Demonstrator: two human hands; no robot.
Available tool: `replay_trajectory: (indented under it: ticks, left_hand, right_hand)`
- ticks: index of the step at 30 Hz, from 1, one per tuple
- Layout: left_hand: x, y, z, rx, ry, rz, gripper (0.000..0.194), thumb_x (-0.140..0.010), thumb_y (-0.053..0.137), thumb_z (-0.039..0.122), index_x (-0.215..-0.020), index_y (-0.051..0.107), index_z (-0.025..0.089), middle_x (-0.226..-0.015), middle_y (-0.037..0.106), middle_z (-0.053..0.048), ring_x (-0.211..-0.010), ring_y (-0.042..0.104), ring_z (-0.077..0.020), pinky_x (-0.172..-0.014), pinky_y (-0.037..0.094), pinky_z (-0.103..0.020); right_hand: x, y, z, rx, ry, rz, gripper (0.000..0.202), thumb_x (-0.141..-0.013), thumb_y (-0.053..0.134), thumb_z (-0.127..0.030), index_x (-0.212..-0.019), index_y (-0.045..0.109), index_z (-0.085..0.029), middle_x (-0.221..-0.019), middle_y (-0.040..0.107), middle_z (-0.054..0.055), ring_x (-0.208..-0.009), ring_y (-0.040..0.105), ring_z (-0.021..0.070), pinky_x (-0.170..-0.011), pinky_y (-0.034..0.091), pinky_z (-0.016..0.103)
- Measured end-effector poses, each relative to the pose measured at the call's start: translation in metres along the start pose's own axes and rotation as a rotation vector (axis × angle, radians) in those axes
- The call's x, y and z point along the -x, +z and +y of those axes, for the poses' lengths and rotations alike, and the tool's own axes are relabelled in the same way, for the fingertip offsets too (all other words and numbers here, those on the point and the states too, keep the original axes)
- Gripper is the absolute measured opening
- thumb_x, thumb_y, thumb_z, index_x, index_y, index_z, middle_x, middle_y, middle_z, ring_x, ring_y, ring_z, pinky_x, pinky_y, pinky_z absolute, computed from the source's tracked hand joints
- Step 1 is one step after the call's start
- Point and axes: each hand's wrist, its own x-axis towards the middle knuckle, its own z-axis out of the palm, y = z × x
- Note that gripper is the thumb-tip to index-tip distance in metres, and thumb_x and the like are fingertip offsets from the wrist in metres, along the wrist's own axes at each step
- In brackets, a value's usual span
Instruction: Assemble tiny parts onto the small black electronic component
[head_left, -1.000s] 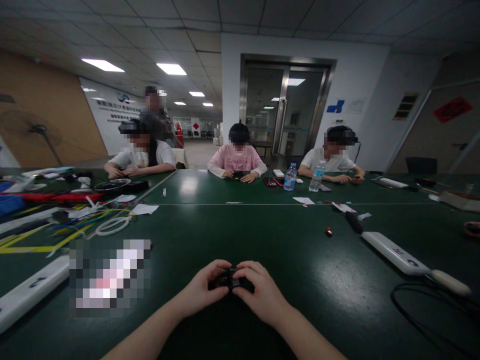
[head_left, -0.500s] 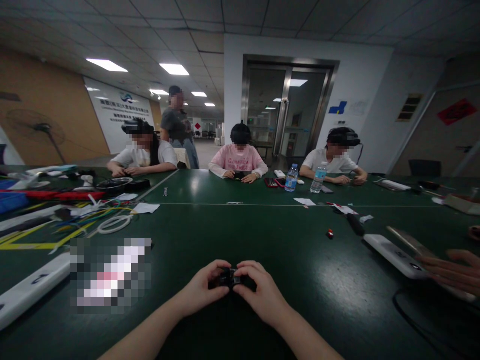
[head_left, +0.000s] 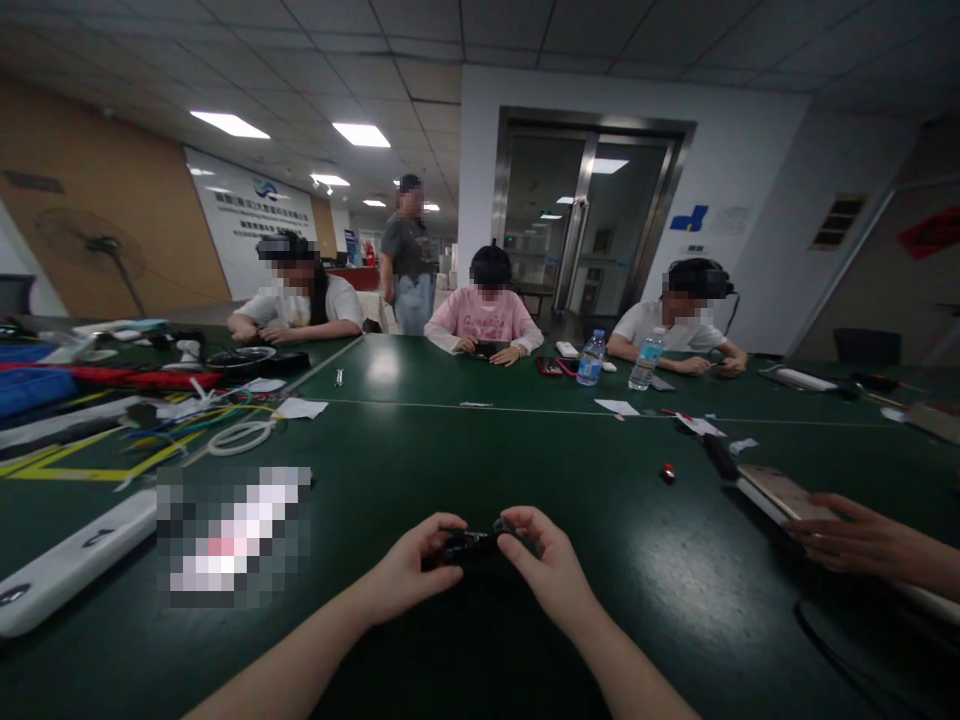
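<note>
Low in the middle of the head view, a small black object (head_left: 472, 542) is held between my two hands, just above the dark green table (head_left: 390, 470). My left hand (head_left: 420, 568) grips its left end between thumb and fingers. The fingers of my right hand (head_left: 541, 552) pinch its right end, where a small dark round part shows. The object's exact shape is too dark to make out.
A white device (head_left: 82, 555) and a pixelated item (head_left: 240, 535) lie at left, near cables (head_left: 240, 437). A small red-and-black piece (head_left: 667, 473) sits right of centre. Another person's hand (head_left: 862, 535) holds a phone at right. Bottles (head_left: 591, 358) and seated people are across the table.
My right hand has shifted right, away from my left, so more of the black object shows. The other person's hand and phone moved left. The standing person has moved right.
</note>
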Motion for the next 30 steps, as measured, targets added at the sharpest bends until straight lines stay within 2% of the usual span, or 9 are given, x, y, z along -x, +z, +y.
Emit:
replay_trajectory:
  ticks: [5,11,17,22,30]
  left_hand:
    - [-0.001,-0.001,-0.001,-0.011,0.027,-0.002,0.043,-0.077,0.061,0.018,-0.115,0.042,0.023,-0.102,0.06,-0.004,-0.09,0.059,-0.0195,-0.079,0.044,-0.035]
    - [0.0,-0.002,-0.002,0.018,0.029,-0.005,0.043,-0.076,0.062,0.017,-0.114,0.042,0.023,-0.104,0.061,-0.004,-0.092,0.058,-0.0204,-0.079,0.044,-0.035]
    - [0.0,-0.002,0.003,0.058,0.011,-0.027,0.044,-0.076,0.061,0.016,-0.114,0.042,0.025,-0.107,0.06,-0.003,-0.098,0.057,-0.021,-0.086,0.041,-0.037]
    - [-0.002,-0.001,0.0,0.062,0.007,-0.021,0.044,-0.075,0.063,0.017,-0.113,0.042,0.024,-0.105,0.059,-0.003,-0.097,0.057,-0.0217,-0.084,0.041,-0.038]
    - [-0.001,-0.002,-0.002,0.058,0.021,-0.026,0.044,-0.076,0.062,0.016,-0.114,0.042,0.024,-0.105,0.059,-0.003,-0.096,0.057,-0.0212,-0.084,0.041,-0.038]
  right_hand:
    - [-0.001,-0.004,0.008,-0.083,0.019,0.019,0.03,-0.077,0.059,-0.038,-0.103,0.058,-0.022,-0.101,0.061,0.005,-0.099,0.056,0.022,-0.092,0.041,0.041]
    - [0.003,-0.008,-0.003,-0.155,0.034,0.06,0.03,-0.079,0.056,-0.042,-0.101,0.058,-0.022,-0.098,0.06,0.006,-0.096,0.056,0.0227,-0.085,0.045,0.038]
    - [0.001,-0.009,0.005,-0.256,0.045,0.171,0.029,-0.078,0.057,-0.043,-0.098,0.058,-0.022,-0.097,0.058,0.005,-0.098,0.054,0.0228,-0.085,0.045,0.036]
    - [-0.003,-0.008,0.018,-0.406,0.085,0.248,0.03,-0.074,0.062,-0.045,-0.094,0.061,-0.023,-0.089,0.058,0.002,-0.087,0.055,0.0196,-0.081,0.044,0.034]
    - [-0.004,-0.009,0.013,-0.571,0.123,0.271,0.03,-0.069,0.067,-0.045,-0.09,0.063,-0.024,-0.084,0.057,0.001,-0.079,0.053,0.0173,-0.076,0.044,0.032]
